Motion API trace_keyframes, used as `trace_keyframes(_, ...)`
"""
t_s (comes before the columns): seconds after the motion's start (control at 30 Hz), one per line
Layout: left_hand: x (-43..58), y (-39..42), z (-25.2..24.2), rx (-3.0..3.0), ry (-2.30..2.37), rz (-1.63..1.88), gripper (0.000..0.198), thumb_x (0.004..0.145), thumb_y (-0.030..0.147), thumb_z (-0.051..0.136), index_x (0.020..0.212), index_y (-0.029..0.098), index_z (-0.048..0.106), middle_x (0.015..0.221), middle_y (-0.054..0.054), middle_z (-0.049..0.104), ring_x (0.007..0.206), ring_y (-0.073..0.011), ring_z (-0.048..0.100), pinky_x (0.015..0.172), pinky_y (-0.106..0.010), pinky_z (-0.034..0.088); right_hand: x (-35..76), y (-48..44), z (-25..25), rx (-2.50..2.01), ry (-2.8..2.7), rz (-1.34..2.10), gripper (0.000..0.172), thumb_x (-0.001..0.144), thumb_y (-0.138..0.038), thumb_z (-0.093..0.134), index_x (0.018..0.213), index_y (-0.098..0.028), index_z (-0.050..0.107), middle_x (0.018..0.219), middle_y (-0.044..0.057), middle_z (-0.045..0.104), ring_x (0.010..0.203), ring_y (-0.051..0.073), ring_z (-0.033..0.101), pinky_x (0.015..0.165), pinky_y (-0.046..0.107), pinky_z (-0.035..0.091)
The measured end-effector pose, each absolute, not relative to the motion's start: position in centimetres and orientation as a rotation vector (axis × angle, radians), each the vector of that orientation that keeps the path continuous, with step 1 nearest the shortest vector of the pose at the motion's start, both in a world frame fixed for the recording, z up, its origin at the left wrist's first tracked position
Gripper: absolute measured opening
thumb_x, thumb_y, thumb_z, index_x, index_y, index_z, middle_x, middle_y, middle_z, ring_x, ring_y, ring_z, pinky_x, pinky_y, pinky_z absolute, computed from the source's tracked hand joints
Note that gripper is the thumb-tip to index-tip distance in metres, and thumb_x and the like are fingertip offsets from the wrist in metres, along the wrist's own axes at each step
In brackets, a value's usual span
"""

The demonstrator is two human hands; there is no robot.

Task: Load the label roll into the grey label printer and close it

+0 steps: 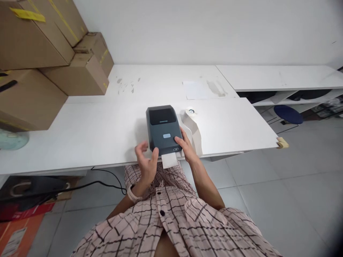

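Observation:
A dark grey label printer (164,134) sits at the front edge of the white table, with a dark window in its lid and a light button. From its front slot a blank white label (169,160) hangs over the edge. My right hand (187,145) grips the printer's right side, thumb on top of the lid. At the front left corner is my left hand (147,160), its fingers spread and curved, holding nothing; whether the thumb touches the casing I cannot tell. Right of the printer, a roll of white labels (190,112) trails a loose strip (197,137) toward the edge.
Cardboard boxes (77,73) are stacked at the table's left, with a clear glass or plastic container (13,139) before them. A white paper sheet (194,90) lies toward the back. Black cables (107,184) hang below. A blue stool (288,114) stands at right.

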State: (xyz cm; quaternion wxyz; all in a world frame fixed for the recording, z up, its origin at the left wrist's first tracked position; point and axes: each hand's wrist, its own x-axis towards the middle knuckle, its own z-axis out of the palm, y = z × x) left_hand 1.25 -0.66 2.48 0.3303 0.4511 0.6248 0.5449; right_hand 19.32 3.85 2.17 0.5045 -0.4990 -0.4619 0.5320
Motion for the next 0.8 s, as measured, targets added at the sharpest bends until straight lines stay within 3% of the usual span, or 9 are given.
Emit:
trace_keyframes(0.03, 1.3, -1.6, 2.1, 1.187, 1.689, 1.442, 0.038, 0.084, 0.055, 0.068, 0.104, 0.023, 0.062, 0.1, -0.007, 0.065, 0.099, -0.0223, 0.061, 0.086, -0.032, 0.049, 19.3, 3.9, 2.1, -1.206, -1.122, 1.271, 0.085, 0.086, -0.06, 0.065, 0.158, -0.026, 0.035, 0.165, 0.006, 0.041, 0.15, 0.028, 0.042, 0.123, 0.047, 0.041)
trace_keyframes(0.07, 1.4, -2.3, 1.8, 1.204, 1.667, 1.371, 0.034, 0.085, 0.056, 0.064, 0.084, 0.023, 0.061, 0.08, -0.003, 0.059, 0.082, -0.0191, 0.058, 0.075, -0.03, 0.047, 19.2, 3.9, 2.0, -1.213, -1.135, 1.255, 0.085, 0.086, -0.061, 0.063, 0.158, -0.025, 0.035, 0.165, 0.006, 0.041, 0.15, 0.028, 0.042, 0.123, 0.047, 0.04)
trace_keyframes(0.17, 1.7, -3.3, 1.7, 1.099, 1.449, 1.061, 0.053, 0.081, 0.064, 0.062, 0.055, 0.023, 0.042, 0.054, 0.003, 0.037, 0.054, -0.012, 0.038, 0.055, -0.028, 0.032, 19.1, 3.9, 1.9, -1.238, -1.18, 1.204, 0.085, 0.089, -0.065, 0.057, 0.159, -0.023, 0.033, 0.165, 0.007, 0.041, 0.15, 0.028, 0.042, 0.122, 0.045, 0.041)
trace_keyframes(0.33, 2.4, -2.2, 3.4, 0.702, 1.106, 0.766, 0.05, 0.064, 0.062, 0.079, 0.064, 0.023, 0.049, 0.048, 0.011, 0.025, 0.043, -0.0057, 0.018, 0.048, -0.026, 0.015, 19.0, 3.8, 2.0, -1.231, -1.176, 1.224, 0.082, 0.089, -0.059, 0.057, 0.158, -0.022, 0.033, 0.163, 0.008, 0.043, 0.148, 0.028, 0.046, 0.122, 0.044, 0.041)
trace_keyframes(0.47, 2.3, -2.0, 3.2, 0.831, 1.199, 0.826, 0.057, 0.061, 0.068, 0.078, 0.059, 0.022, 0.047, 0.047, 0.011, 0.024, 0.045, -0.0056, 0.017, 0.049, -0.026, 0.013, 18.7, 4.1, 2.9, -1.262, -1.149, 1.193, 0.082, 0.086, -0.05, 0.061, 0.158, -0.023, 0.033, 0.163, 0.01, 0.042, 0.149, 0.029, 0.043, 0.123, 0.048, 0.039)
trace_keyframes(0.67, -0.1, -2.0, 1.9, 1.176, 1.264, 0.777, 0.056, 0.077, 0.068, 0.066, 0.052, 0.02, 0.049, 0.049, 0.004, 0.041, 0.05, -0.0092, 0.033, 0.052, -0.026, 0.024, 18.2, 6.0, 4.7, -1.31, -1.291, 1.028, 0.09, 0.077, -0.04, 0.074, 0.157, -0.027, 0.034, 0.161, 0.012, 0.044, 0.147, 0.033, 0.043, 0.123, 0.054, 0.037)
trace_keyframes(0.8, -2.0, -1.4, 1.8, 1.171, 1.478, 1.007, 0.044, 0.087, 0.059, 0.061, 0.067, 0.02, 0.064, 0.057, 0.002, 0.051, 0.055, -0.0125, 0.046, 0.056, -0.027, 0.036, 18.4, 6.5, 4.6, -1.315, -1.379, 0.995, 0.091, 0.081, -0.042, 0.072, 0.16, -0.03, 0.028, 0.162, 0.011, 0.042, 0.148, 0.033, 0.042, 0.12, 0.055, 0.04)
